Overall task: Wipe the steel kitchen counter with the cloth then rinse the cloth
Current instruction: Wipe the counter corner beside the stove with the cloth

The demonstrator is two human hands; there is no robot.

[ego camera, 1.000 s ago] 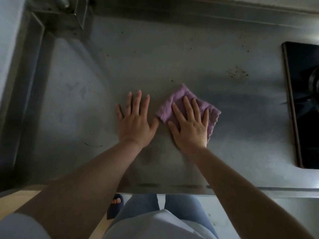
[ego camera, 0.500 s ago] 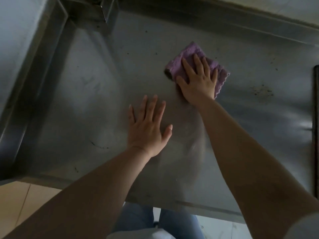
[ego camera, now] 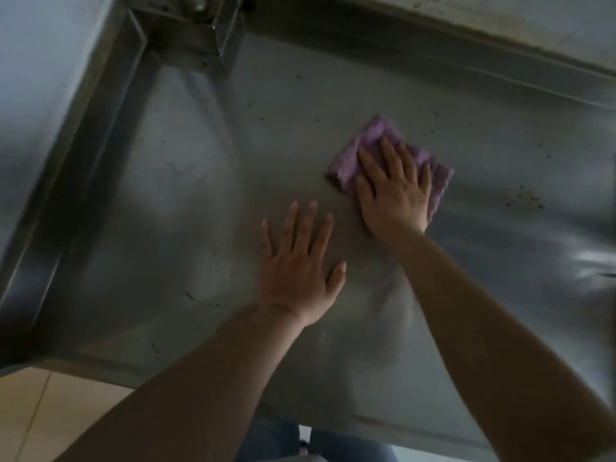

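A steel kitchen counter [ego camera: 200, 195] is seen from above, dull grey and streaked with soft reflections. A folded purple cloth [ego camera: 373, 141] lies on the counter right of centre, toward the back. The right hand [ego camera: 393, 191] is laid flat on top of the cloth, fingers straight and slightly spread, pressing it down onto the steel; the cloth's scalloped edge shows past the little finger. The left hand [ego camera: 296, 265] is placed palm down on the bare counter, nearer the front edge and just left of the right hand, its fingers straight and fanned apart, holding nothing. The two hands are close but not touching.

To the right of the cloth, a patch of dark specks [ego camera: 523, 198] marks the steel, apart from the cloth. A raised steel rim [ego camera: 86, 145] runs along the left side, meeting a boxy steel fitting [ego camera: 213, 31] at the back left corner. Pale floor tiles [ego camera: 50, 411] and blue jeans [ego camera: 333, 445] are seen below the counter's front edge.
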